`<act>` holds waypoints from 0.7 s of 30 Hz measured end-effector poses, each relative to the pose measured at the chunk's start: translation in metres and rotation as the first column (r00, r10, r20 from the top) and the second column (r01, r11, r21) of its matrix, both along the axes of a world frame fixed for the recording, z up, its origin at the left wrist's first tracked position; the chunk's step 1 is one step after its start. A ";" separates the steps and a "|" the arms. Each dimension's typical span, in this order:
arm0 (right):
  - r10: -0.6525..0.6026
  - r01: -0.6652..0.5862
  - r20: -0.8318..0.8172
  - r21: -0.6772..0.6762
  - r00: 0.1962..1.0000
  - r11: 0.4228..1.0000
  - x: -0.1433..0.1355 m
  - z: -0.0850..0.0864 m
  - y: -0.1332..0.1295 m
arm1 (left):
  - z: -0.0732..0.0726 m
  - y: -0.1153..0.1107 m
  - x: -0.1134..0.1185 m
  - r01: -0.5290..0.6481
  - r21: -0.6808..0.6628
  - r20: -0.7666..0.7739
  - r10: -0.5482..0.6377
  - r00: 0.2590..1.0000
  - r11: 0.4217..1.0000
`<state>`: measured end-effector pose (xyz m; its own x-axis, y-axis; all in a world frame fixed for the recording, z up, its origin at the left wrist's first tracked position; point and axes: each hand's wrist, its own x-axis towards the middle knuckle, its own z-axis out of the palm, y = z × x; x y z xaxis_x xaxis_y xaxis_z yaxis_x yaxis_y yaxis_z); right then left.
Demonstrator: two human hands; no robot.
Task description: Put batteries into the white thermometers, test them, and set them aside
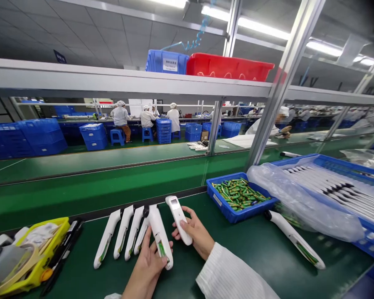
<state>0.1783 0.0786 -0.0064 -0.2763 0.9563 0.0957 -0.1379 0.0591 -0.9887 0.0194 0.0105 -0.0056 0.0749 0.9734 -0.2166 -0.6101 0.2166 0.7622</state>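
My left hand (148, 262) is closed round a white handheld infrared thermometer (156, 222), whose open battery compartment shows green inside. My right hand (198, 233) grips a second white thermometer (175, 211), tilted, with its small display and button side facing up. The two held thermometers are close together but apart. Left of them, several similar thermometers (107, 237) lie in a row on the green bench, their compartments uncovered and green showing within. One more open thermometer (294, 238) lies at the right, beyond my sleeve.
A blue tray (218, 201) of green batteries stands at the back right. Beside it, plastic film covers part of a large blue crate (369, 236) of thermometers. A yellow bin (57, 241) and black pens are at the left. Metal posts (269, 95) hold an overhead shelf (112, 79).
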 end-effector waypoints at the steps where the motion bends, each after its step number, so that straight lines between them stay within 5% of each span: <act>1: 0.023 -0.030 -0.146 -0.044 0.989 0.999 -0.002 0.002 -0.003 | 0.001 -0.001 0.000 0.004 -0.004 0.020 -0.004 1.000 1.000; 4: 0.042 -0.105 -0.381 -0.145 0.923 0.984 -0.011 0.009 -0.014 | 0.007 -0.003 -0.004 0.045 -0.064 0.015 -0.044 0.999 0.997; 11: 0.049 -0.134 -0.374 -0.206 0.926 0.969 -0.016 0.011 -0.027 | 0.022 -0.007 -0.005 0.072 -0.003 -0.401 -0.067 0.914 0.997; 21: -0.070 -0.026 -0.307 -0.297 0.949 0.955 -0.017 0.012 -0.029 | 0.027 -0.009 -0.001 0.010 -0.050 -0.314 -0.025 0.949 0.999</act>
